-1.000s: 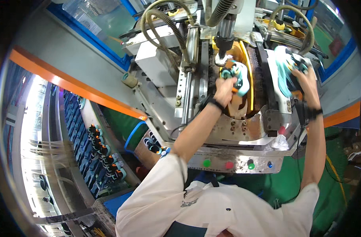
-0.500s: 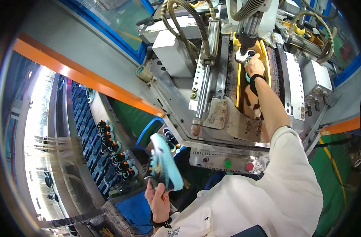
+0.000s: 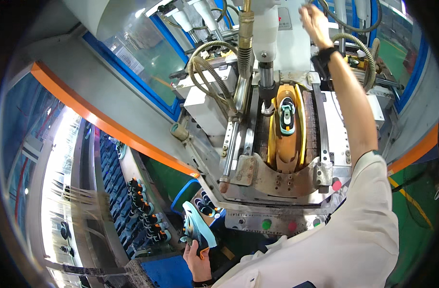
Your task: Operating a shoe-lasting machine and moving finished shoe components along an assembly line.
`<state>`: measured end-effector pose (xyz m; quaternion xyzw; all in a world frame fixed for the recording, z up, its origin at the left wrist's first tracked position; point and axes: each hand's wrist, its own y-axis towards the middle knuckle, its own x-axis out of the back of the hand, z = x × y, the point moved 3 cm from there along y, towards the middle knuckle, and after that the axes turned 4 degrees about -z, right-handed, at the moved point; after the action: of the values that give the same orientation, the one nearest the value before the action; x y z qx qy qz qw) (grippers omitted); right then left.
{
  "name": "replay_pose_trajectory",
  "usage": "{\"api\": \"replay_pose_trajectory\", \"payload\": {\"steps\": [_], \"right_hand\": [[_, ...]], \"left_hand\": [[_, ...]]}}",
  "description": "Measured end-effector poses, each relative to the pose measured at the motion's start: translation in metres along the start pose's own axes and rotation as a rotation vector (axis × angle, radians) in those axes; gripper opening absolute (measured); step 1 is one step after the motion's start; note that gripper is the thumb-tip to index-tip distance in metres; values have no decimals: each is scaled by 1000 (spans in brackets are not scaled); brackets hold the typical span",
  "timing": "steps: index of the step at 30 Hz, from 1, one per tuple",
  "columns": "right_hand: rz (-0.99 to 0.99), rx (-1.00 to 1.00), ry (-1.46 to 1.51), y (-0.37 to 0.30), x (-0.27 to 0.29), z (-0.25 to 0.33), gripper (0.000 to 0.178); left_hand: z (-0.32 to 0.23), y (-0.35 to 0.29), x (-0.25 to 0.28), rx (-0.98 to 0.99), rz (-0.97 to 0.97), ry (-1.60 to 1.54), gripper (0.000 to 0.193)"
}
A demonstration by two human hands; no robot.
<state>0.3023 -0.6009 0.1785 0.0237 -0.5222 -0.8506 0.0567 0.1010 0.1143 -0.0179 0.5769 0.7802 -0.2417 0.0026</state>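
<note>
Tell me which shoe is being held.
The shoe in the left hand; no hand touches the one on the brown pad, the dark shoes or the row at left.

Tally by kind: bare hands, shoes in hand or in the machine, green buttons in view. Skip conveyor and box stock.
Hands: 2 (left hand, right hand)
Shoes: 2 (held shoe in the left; second shoe in the machine)
Green buttons: 2 in view; the arm may hide others
Total: 6

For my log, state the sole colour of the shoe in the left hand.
Pale aqua sole; the head view shows it best.
</note>
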Motion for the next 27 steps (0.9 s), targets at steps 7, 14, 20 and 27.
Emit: {"api": "replay_pose_trajectory", "payload": {"steps": [7,14,20,27], "right_hand": [[-146,-263,190,79,-15,36,23],[33,-240,604,123,-14,33,26],[59,-151,160,136,-20,42,30],[-135,83,-189,152,-32,47,27]], "left_hand": [[12,-12,-13,17,-89,-27,17],[12,-19,-18,77,-282,-14,14],[17,-14,-24,51,-257,-6,22],[36,-5,-8,26,-232,-56,19]]}}
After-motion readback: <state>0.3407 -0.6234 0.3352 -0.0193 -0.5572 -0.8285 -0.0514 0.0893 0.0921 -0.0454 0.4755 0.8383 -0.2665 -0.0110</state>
